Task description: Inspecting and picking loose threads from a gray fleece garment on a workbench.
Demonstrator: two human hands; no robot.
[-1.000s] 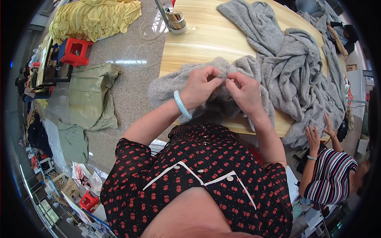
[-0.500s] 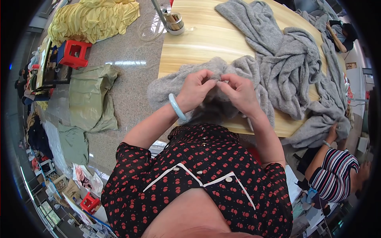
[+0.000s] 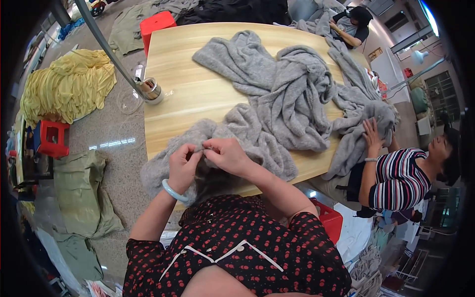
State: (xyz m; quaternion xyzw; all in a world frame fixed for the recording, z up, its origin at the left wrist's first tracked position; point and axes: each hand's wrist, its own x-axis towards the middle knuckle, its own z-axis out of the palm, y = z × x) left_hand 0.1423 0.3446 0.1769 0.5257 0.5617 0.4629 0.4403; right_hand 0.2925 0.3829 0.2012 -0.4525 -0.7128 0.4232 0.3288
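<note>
Pinched between thumb and fingers of my left hand (image 3: 183, 166) is an edge of a soft grey knitted garment (image 3: 163, 161). My right hand (image 3: 228, 156) grips the same edge just beside it, so the fingertips nearly meet. A pale blue bangle (image 3: 174, 192) circles my left wrist. The garment lies bunched along the near edge of the wooden table (image 3: 173, 64), partly hanging over it towards me. Whether something small sits between my fingertips is hidden.
More grey knitwear (image 3: 292, 99) is heaped across the table. A co-worker in a striped top (image 3: 403, 178) handles grey knitwear at the right; another person (image 3: 351, 27) is at the far right. A tin of tools (image 3: 150, 91) stands by a metal pole (image 3: 106, 44). A red stool (image 3: 329, 222) stands near my right.
The view has turned to the right, so the table appears further left. My hands keep their pinch on the grey garment. The striped-top co-worker's hand has shifted on the knitwear there.
</note>
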